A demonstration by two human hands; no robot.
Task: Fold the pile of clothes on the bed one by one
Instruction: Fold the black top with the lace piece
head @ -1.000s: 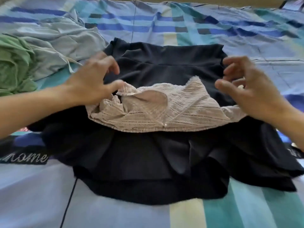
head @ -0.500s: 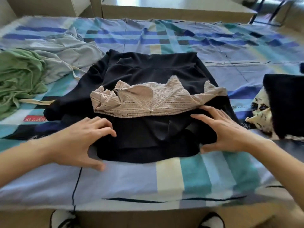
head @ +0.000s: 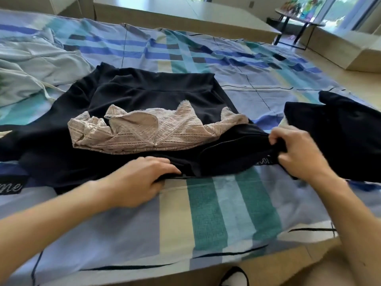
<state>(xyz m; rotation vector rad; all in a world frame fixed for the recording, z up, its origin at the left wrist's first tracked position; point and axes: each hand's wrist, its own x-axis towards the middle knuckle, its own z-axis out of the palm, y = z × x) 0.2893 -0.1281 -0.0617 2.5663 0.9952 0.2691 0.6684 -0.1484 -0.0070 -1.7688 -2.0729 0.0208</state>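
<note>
Now L hand pinches near hem of wide black fabric skirt mid-way; R hand grips its right edge, fingers curled.

Bare forearms, left hand, right hand

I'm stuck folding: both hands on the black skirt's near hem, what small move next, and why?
Probably fold the hem away toward the waistband: left hand and right hand each grip the near edge of the black skirt, with the lace top lying on it.
</note>
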